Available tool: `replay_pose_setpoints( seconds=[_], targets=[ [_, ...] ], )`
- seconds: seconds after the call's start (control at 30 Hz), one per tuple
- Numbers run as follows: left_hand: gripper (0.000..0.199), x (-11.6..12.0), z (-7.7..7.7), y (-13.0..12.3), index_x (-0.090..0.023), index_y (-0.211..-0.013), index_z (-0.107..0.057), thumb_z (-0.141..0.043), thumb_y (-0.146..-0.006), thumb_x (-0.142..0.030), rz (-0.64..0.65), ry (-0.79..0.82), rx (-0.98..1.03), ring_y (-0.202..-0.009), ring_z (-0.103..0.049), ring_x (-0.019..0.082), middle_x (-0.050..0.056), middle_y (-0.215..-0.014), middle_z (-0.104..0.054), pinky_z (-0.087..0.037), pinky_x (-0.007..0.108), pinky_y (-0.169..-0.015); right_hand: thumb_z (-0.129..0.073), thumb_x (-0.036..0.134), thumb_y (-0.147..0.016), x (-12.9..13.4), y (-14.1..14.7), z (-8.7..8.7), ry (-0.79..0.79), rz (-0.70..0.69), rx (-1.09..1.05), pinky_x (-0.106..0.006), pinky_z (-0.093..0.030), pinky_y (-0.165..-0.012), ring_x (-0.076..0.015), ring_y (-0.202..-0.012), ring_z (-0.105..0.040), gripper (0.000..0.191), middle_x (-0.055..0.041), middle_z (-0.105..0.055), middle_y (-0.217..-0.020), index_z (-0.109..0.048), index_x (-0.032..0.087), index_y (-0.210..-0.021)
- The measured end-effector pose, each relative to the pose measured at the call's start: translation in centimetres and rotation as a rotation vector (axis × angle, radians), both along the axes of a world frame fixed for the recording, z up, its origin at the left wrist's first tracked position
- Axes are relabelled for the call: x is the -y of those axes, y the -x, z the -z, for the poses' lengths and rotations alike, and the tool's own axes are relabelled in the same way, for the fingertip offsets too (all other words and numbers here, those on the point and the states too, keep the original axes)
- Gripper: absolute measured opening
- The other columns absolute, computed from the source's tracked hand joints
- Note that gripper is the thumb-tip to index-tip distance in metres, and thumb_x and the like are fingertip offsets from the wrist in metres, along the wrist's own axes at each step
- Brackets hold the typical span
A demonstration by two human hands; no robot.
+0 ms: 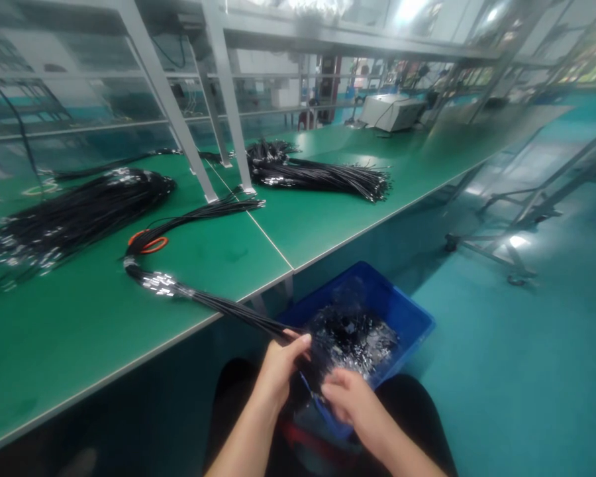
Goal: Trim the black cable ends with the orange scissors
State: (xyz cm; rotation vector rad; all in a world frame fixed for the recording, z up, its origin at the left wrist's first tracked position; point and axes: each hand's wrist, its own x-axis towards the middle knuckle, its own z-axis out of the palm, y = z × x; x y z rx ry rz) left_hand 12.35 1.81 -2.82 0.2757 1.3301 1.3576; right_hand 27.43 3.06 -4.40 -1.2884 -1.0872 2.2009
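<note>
A bundle of black cables (236, 309) runs from the green table over its front edge to my hands. My left hand (281, 361) is closed around this bundle just beyond the edge. Lower and to the right, my right hand (346, 394) has its fingers pinched together near the loose cable ends; blur hides what exactly is between them. Below both hands is a blue bin (412, 318) holding dark and silvery pieces, too blurred to name. Orange-handled scissors (153, 246) lie partly under the cable bundle on the table.
A large pile of black cables (94, 205) lies at the left of the green table (218, 258). Another cable bundle (322, 177) rests beyond the shelf's metal posts (231, 99). A whitish box (392, 112) stands farther back. A wheeled metal frame (506, 245) is on the floor at right.
</note>
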Motion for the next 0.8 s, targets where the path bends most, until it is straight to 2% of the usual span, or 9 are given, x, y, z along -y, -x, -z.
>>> replay_pose_setpoints(
  seconds=[0.13,0.2,0.33,0.47,0.6,0.8],
  targets=[
    [0.028,1.3,-0.2,0.1,-0.011,-0.072,-0.067,-0.081,-0.055,-0.028,0.112,-0.026,0.048,-0.061,-0.062,0.016,0.004,-0.066,-0.068,-0.048,0.026,-0.059,-0.068,0.034,-0.059,-0.2,-0.3,-0.2,-0.012,0.017,-0.009,-0.023,-0.01,-0.042,-0.0049,-0.036,-0.026,0.025,0.0103,-0.038,-0.039,-0.048,0.019,-0.056],
    [0.026,1.8,0.2,-0.1,-0.012,-0.07,-0.065,-0.08,-0.057,-0.029,0.103,-0.021,0.024,-0.057,-0.059,0.015,0.002,-0.062,-0.066,-0.046,0.024,-0.055,-0.069,0.033,-0.059,-0.2,-0.5,-0.4,-0.004,0.014,-0.008,-0.023,-0.01,-0.041,-0.0048,-0.036,-0.029,0.024,0.0082,-0.043,-0.04,-0.051,0.018,-0.055],
    [0.023,2.1,0.8,-0.6,-0.013,-0.061,-0.06,-0.078,-0.06,-0.028,0.055,0.012,-0.08,-0.043,-0.05,0.01,-0.002,-0.049,-0.059,-0.033,0.019,-0.041,-0.066,0.042,-0.066,-0.4,-0.9,-0.6,0.029,0.016,-0.015,-0.023,-0.013,-0.04,-0.0055,-0.037,-0.036,0.03,0.0009,-0.056,-0.05,-0.06,0.013,-0.063],
    [0.024,1.9,0.9,-0.8,-0.013,-0.056,-0.057,-0.075,-0.062,-0.028,0.038,0.037,-0.123,-0.04,-0.046,0.008,-0.003,-0.046,-0.055,-0.029,0.018,-0.038,-0.067,0.049,-0.066,-0.5,-0.9,-0.4,0.063,0.014,-0.038,-0.022,-0.014,-0.039,-0.0049,-0.036,-0.036,0.037,0.0012,-0.056,-0.051,-0.062,0.012,-0.068],
    [0.022,1.8,0.8,-0.8,-0.014,-0.054,-0.057,-0.073,-0.062,-0.026,0.042,0.044,-0.12,-0.04,-0.048,0.009,-0.003,-0.046,-0.056,-0.032,0.018,-0.04,-0.074,0.043,-0.06,-0.5,-1.2,-0.2,0.065,0.013,-0.036,-0.021,-0.011,-0.038,-0.0033,-0.034,-0.033,0.033,0.0026,-0.055,-0.048,-0.06,0.013,-0.062],
    [0.02,1.5,0.7,-0.8,-0.014,-0.056,-0.057,-0.074,-0.061,-0.025,0.044,0.062,-0.097,-0.038,-0.049,0.009,-0.003,-0.044,-0.057,-0.032,0.019,-0.038,-0.072,0.036,-0.06,0.1,-2.7,-0.4,0.123,0.006,-0.06,-0.021,-0.009,-0.039,-0.0035,-0.034,-0.031,0.026,0.0022,-0.054,-0.046,-0.058,0.014,-0.059]
  ],
)
